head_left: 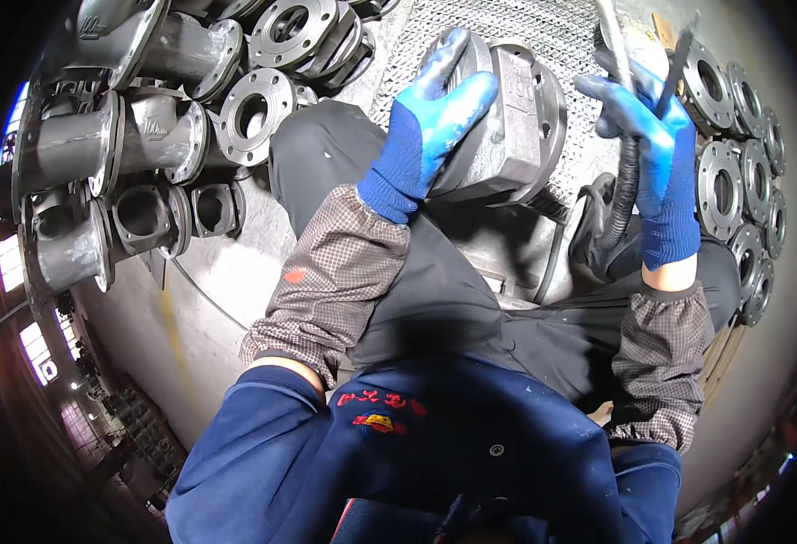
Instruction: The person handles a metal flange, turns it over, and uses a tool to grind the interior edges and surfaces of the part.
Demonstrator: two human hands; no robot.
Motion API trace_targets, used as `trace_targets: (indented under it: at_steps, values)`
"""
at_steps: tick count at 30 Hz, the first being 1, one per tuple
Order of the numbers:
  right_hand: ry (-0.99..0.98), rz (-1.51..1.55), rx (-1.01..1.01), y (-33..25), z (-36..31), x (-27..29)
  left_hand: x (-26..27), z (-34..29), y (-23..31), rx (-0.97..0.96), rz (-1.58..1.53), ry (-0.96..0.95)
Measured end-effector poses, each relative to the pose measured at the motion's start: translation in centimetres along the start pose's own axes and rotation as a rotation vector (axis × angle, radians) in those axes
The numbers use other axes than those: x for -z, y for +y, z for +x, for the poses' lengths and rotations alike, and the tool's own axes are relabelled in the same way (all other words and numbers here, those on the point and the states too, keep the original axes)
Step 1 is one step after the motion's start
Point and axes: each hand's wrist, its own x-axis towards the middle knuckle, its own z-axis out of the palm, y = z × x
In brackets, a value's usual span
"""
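My left hand [435,109], in a blue coated glove, grips the near-left flange of a grey cast-metal valve body [518,118]. The casting lies on its side in front of my knees, with raised markings on its upper face. To its right, apart from it, my right hand [648,136], gloved alike, is closed round a thin dark metal bar [680,63] that points up and away. A black ribbed hose [628,181] with a pale upper tube passes in front of this hand and partly hides its fingers. I cannot tell whether the hand touches the hose.
Flanged grey castings [154,136] are stacked at the left, close to my left knee. More round flanged parts [720,177] stand in rows at the right. Under the far side of the casting lies a textured metal plate [417,45]. A thin black cable [551,263] runs between my legs.
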Motion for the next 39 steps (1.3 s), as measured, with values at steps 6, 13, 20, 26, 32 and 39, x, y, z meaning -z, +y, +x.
trace_targets:
  at_steps: [6,13,20,26,32,39]
  values:
    - [0.232,0.276,-0.555,7.8,-2.5,-2.0,-1.7,2.5,2.7,0.606,-0.388,0.082]
    - [0.234,0.691,-0.538,11.0,-1.7,-6.9,-0.8,2.4,0.1,0.159,0.071,0.002]
    - [0.226,0.679,-0.587,8.3,0.9,-8.1,0.6,4.5,0.5,0.638,-0.486,0.233]
    - [0.179,0.619,-0.533,7.1,3.4,-8.5,2.6,7.3,-1.5,0.795,-0.762,0.235]
    - [0.144,0.522,-0.294,7.1,4.5,-8.4,3.6,4.5,-3.4,0.266,-0.119,0.052]
    - [0.187,0.373,-0.396,6.6,3.9,-10.5,4.2,5.7,-3.7,0.683,-0.507,0.208]
